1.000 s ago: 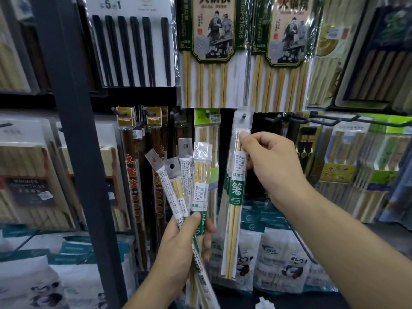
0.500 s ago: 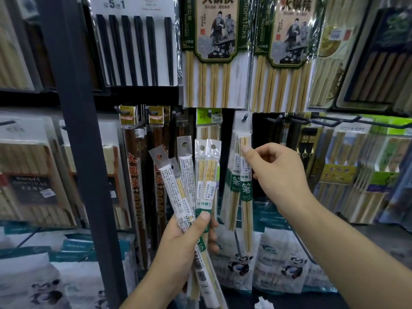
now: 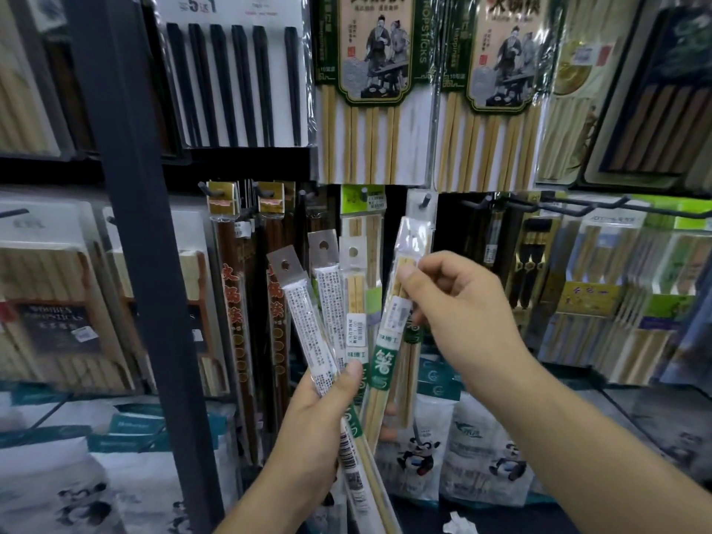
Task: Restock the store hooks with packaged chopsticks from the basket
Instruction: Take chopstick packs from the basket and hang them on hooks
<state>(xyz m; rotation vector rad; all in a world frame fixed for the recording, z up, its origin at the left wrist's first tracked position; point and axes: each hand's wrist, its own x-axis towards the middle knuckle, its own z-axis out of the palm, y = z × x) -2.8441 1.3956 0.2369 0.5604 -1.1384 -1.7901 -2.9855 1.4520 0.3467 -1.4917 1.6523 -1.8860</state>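
My left hand (image 3: 319, 418) grips a fan of several narrow clear chopstick packs (image 3: 327, 298), their punched headers pointing up. My right hand (image 3: 462, 314) pinches the upper part of the rightmost pack (image 3: 385, 364), bamboo sticks with a green label. That pack tilts to the right, and its lower end still rests against my left fingers. Just above it a black peg hook (image 3: 425, 200) carries a hung pack by its clear header (image 3: 422, 217). The basket is out of view.
A dark shelf post (image 3: 142, 264) runs down the left. Brown chopstick packs (image 3: 231, 302) hang left of the fan, and large bamboo sets (image 3: 370, 71) hang above. Bare wire hooks (image 3: 578, 204) jut out at right. Panda-print bags (image 3: 481, 456) stand below.
My right hand let go of the pack hung on the hook, came down and left, and took hold of the rightmost pack in the fan, tilting it outward.
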